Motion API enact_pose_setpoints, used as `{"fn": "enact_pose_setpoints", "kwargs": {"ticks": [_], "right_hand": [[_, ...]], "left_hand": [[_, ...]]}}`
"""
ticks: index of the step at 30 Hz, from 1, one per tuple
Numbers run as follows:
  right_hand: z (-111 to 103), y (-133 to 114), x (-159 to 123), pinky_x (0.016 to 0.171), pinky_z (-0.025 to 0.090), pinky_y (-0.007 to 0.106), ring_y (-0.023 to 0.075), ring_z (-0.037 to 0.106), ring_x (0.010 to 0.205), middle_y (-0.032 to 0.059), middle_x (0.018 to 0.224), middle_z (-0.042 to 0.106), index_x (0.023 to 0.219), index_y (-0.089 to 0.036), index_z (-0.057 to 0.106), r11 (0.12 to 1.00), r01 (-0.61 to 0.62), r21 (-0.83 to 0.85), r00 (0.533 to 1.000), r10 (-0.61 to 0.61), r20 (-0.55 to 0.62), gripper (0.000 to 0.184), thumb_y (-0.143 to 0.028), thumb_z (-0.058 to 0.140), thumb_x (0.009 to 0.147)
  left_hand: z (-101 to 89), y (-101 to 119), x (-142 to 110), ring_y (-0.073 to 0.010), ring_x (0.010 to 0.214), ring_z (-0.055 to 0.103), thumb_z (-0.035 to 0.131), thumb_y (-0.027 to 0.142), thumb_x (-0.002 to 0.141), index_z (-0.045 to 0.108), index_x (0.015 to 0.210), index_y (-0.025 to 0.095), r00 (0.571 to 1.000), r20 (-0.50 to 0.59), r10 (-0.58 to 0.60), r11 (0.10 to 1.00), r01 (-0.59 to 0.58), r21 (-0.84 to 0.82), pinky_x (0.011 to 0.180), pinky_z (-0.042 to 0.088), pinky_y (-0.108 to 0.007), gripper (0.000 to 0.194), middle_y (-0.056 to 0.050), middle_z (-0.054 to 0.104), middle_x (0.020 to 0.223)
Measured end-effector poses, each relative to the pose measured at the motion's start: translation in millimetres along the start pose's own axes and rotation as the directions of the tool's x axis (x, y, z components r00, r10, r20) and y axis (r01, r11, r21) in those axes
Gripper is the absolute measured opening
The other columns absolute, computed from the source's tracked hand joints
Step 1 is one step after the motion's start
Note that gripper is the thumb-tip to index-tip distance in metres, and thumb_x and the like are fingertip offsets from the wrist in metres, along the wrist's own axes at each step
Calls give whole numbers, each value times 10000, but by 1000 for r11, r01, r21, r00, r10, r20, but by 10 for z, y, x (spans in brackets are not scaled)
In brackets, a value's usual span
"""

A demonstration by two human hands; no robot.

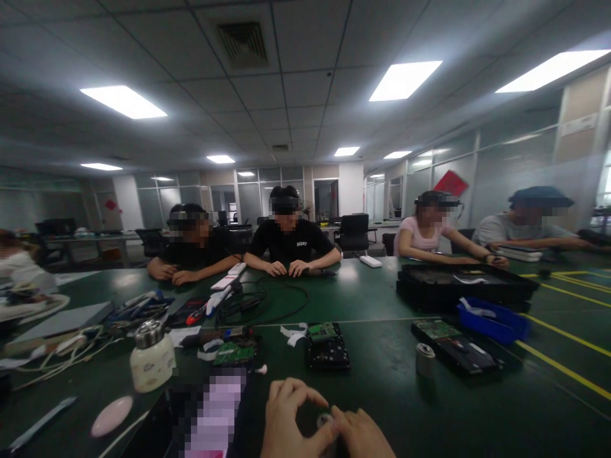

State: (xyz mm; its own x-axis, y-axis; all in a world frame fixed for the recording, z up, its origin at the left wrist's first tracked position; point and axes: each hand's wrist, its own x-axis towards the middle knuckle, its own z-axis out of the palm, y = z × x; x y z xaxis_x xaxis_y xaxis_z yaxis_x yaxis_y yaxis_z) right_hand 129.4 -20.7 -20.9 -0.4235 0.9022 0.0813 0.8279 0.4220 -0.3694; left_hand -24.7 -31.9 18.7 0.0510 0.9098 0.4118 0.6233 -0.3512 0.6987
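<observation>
At the table's near edge my left hand (290, 420) curves its thumb and fingers round a small round part (325, 420) with a shiny metallic top and a bit of green. My right hand (361, 434) is closed against the same part from the other side, its fingers bent together. Most of the part is hidden by my fingers, so its kind does not show. Beyond my hands lies a black device (329, 353) with a green circuit board on its upper end. A second black unit with a green board (233, 353) lies left of it.
A metal can (424, 360) stands right, beside another opened device (456, 346). Behind are a blue bin (494, 323) and a black tray (465, 286). Left are a cream bottle (153, 359), a pink oval object (111, 416), a blurred screen (214, 410) and cables. Several people sit around.
</observation>
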Motion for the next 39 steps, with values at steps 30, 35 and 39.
{"fn": "enact_pose_setpoints", "kwargs": {"ticks": [30,35,39], "right_hand": [[-79,-114,-112,958,339,432,291,577,1007,144,1090,631,1157,-128,535,1000,23,10,996,-22,-91,504,-467,559,784],[-88,-123,-130,937,345,404,280,577,990,136,1074,632,1153,-133,530,1000,13,3,997,-12,-80,495,-458,565,782],[-83,-129,-139,892,355,367,255,587,922,102,1001,648,1085,-154,550,1000,30,-1,994,-30,-105,418,-439,569,780]], "left_hand": [[-39,-627,138,-187,699,560,578,371,723,725,846,263,980,1,-197,954,191,233,613,366,-252,220,-9,606,668],[-16,-609,128,-199,764,576,555,359,745,721,883,252,977,7,-215,962,211,175,688,404,-278,240,-20,626,718],[-114,-408,201,-187,731,581,572,389,746,736,816,243,976,90,-199,980,196,42,676,408,-277,230,-25,659,749]]}}
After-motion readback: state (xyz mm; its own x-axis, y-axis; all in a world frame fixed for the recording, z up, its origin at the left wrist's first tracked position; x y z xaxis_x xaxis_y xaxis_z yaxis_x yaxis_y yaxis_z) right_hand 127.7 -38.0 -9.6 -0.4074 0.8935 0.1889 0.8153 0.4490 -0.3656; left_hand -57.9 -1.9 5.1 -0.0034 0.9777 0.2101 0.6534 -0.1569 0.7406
